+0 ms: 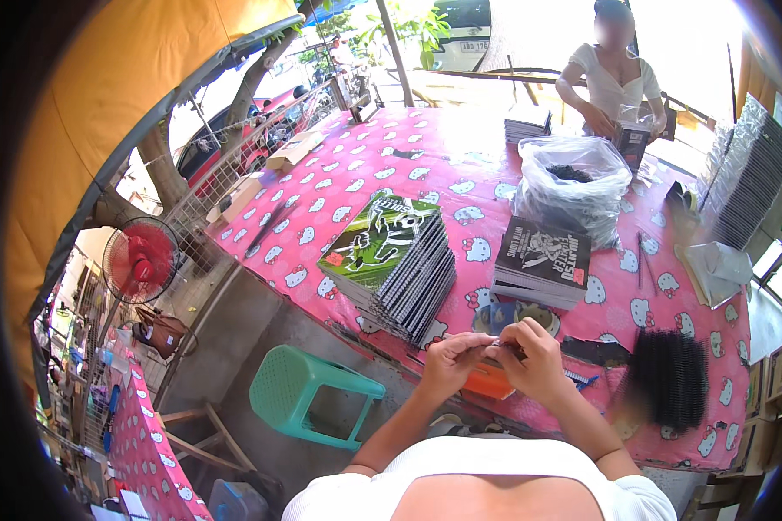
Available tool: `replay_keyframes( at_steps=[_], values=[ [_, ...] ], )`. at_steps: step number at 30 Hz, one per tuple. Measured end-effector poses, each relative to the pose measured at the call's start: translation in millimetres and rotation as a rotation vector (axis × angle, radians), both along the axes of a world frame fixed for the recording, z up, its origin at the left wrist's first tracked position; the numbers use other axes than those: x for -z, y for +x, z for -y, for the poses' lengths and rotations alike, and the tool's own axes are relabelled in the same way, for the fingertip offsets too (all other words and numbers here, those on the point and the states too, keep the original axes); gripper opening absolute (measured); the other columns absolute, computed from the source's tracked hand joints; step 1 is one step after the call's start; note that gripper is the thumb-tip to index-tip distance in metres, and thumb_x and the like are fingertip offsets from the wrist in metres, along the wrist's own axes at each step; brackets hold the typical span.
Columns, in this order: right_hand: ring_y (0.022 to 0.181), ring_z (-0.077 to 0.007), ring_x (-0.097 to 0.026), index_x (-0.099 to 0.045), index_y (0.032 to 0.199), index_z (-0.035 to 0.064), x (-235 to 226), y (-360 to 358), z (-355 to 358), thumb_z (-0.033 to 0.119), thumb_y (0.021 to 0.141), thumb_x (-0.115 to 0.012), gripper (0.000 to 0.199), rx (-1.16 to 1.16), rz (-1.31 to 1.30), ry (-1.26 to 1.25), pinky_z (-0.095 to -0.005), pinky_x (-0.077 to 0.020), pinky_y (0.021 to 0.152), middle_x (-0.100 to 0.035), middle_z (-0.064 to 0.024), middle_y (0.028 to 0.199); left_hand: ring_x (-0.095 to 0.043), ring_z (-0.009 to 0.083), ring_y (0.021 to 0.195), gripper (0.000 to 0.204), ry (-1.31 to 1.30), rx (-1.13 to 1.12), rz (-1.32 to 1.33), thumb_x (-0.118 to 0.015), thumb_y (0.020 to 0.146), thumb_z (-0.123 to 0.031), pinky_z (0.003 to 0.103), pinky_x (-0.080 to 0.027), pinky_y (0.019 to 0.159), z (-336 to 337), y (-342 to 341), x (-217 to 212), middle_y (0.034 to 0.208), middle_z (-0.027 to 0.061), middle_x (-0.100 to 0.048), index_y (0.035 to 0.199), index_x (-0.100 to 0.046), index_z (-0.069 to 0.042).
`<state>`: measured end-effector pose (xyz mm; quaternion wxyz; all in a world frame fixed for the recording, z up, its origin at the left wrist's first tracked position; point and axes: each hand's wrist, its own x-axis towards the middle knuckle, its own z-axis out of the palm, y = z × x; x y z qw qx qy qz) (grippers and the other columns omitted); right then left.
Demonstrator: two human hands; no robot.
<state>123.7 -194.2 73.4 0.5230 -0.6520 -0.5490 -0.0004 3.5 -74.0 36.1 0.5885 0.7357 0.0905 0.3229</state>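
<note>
My left hand (454,363) and my right hand (531,359) meet at the table's near edge. Both have their fingertips pinched together on something small, which the fingers mostly hide. Just under them sits an orange object (488,383), partly covered by the hands. A stack of green-covered spiral notebooks (382,243) stands to the left. Beyond my right hand lies a stack of black-covered notebooks (543,256). To the right of that hand is a bundle of black spiral binding coils (666,379), and a blue tool (579,379) lies beside the wrist.
The table wears a pink patterned cloth (330,187). On it, an open plastic bag (573,195) holds something black. Across the table a person (621,87) handles a dark notebook pack. Wrapped notebooks (750,169) stand at the right. A green stool (304,391) and a red fan (142,260) are at the left.
</note>
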Motion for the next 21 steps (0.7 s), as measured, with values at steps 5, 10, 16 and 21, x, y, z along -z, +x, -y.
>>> replay_keyframes(
  at_steps=[5,10,16,21],
  values=[
    [0.073,-0.0273,-0.057,-0.060,0.087,0.0024,2.5,-2.9,-2.3,0.003,0.074,-0.068,0.015,0.016,0.007,0.009,-0.0361,-0.0457,0.062,-0.057,-0.0097,0.076,-0.063,0.0124,0.088,0.024,-0.127,-0.035,0.074,-0.059,0.086,0.008,0.024,-0.052,0.078,5.2,0.2,12.2,0.097,0.0081,-0.067,0.108,-0.063,0.002],
    [0.073,-0.0275,-0.057,-0.062,0.088,0.0021,4.3,-8.2,-3.6,0.002,0.074,-0.068,0.015,0.022,0.114,0.105,-0.0367,-0.0471,0.064,-0.059,-0.0102,0.077,-0.062,0.0111,0.088,0.022,-0.259,-0.011,0.133,-0.058,0.085,0.009,0.024,-0.050,0.077,4.1,4.0,13.9,0.096,0.0087,-0.065,0.106,-0.058,0.000],
    [0.084,-0.0314,-0.059,-0.064,0.094,0.0018,-34.1,-21.0,8.2,0.014,0.071,-0.074,0.027,0.091,0.217,0.141,-0.0397,-0.0485,0.073,-0.061,-0.0129,0.096,-0.063,0.0199,0.091,0.029,0.305,0.026,0.105,-0.067,0.077,0.001,0.029,-0.050,0.078,6.5,14.7,1.9,0.096,0.0126,-0.063,0.104,-0.056,-0.002],
    [0.094,-0.0316,-0.059,-0.065,0.095,0.0003,-93.4,-35.4,12.6,0.017,0.072,-0.075,0.031,-0.271,0.364,0.548,-0.0393,-0.0487,0.079,-0.059,-0.0158,0.110,-0.066,0.0169,0.072,0.027,0.379,-0.447,-0.071,-0.070,0.083,-0.015,0.030,-0.052,0.062,-41.6,10.5,-51.9,0.094,0.0124,-0.069,0.107,-0.066,-0.005]
  ],
)
